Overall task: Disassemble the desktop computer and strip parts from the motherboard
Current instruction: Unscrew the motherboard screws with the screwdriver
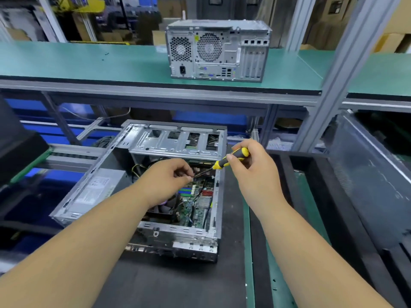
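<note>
We note the opened grey steel desktop computer case lying on its side on the black work mat, its side panel off and the interior facing up. Inside, the green motherboard shows coloured slots and a black cooler fan; a silver power supply box sits at the case's left, and a perforated drive cage spans the far end. Our right hand grips a yellow-and-black screwdriver by its handle, shaft angled down-left into the case. Our left hand pinches at the screwdriver's tip with thumb and forefinger; whether a screw lies between them we cannot tell. Both hands hover above the motherboard's far half. Beyond, on the raised green shelf, a second closed grey tower computer stands with its rear ports facing us. A dark panel leans at the right.
</note>
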The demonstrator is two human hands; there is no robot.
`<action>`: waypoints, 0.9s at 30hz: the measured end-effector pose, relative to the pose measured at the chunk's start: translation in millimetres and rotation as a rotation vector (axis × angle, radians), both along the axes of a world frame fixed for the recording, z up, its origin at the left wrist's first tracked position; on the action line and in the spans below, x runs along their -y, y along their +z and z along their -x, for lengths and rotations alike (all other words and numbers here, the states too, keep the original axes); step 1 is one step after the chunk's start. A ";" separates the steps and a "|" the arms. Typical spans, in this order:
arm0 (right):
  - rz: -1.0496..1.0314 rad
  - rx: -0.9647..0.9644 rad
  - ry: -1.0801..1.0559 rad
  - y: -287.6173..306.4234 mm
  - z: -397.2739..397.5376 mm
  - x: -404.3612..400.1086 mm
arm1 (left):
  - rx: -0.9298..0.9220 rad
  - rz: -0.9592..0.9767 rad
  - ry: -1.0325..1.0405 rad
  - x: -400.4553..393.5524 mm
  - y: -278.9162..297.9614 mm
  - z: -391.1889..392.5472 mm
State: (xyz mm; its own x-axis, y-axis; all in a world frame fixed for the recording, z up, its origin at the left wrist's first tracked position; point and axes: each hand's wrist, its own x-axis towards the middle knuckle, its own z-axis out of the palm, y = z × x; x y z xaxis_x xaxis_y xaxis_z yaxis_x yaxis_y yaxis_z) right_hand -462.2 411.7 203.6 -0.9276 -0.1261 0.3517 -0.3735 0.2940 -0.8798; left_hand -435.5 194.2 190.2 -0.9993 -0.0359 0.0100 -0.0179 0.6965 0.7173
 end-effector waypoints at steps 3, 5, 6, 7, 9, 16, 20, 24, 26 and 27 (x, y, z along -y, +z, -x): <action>-0.056 0.034 0.008 -5.0 -2.2 21.6 | 0.039 0.034 -0.011 24.7 -7.2 -2.6; -0.054 0.061 0.027 -7.6 -3.5 36.7 | 0.042 0.091 -0.032 40.8 -11.1 -2.6; -0.060 0.073 0.040 -8.4 -4.0 44.5 | 0.041 0.121 -0.040 49.2 -12.4 -2.4; -0.072 0.083 0.055 -9.2 -4.1 52.1 | 0.042 0.147 -0.045 57.8 -13.8 -1.8; -0.100 0.094 0.083 -9.8 -3.6 65.1 | 0.048 0.179 -0.051 74.1 -16.9 -0.2; -0.207 0.107 0.125 -8.8 2.0 90.6 | 0.088 0.370 -0.154 104.8 -29.1 9.6; -0.186 0.193 0.240 -12.0 6.0 102.9 | 0.052 0.449 -0.186 114.1 -31.6 19.6; -0.189 0.266 0.361 -18.8 11.0 120.9 | 0.039 0.469 -0.203 124.2 -29.5 30.3; -0.192 0.278 0.413 -21.3 13.3 131.1 | 0.060 0.478 -0.224 127.5 -26.4 36.0; -0.198 0.276 0.442 -21.8 14.1 136.4 | 0.073 0.482 -0.238 128.8 -24.4 38.9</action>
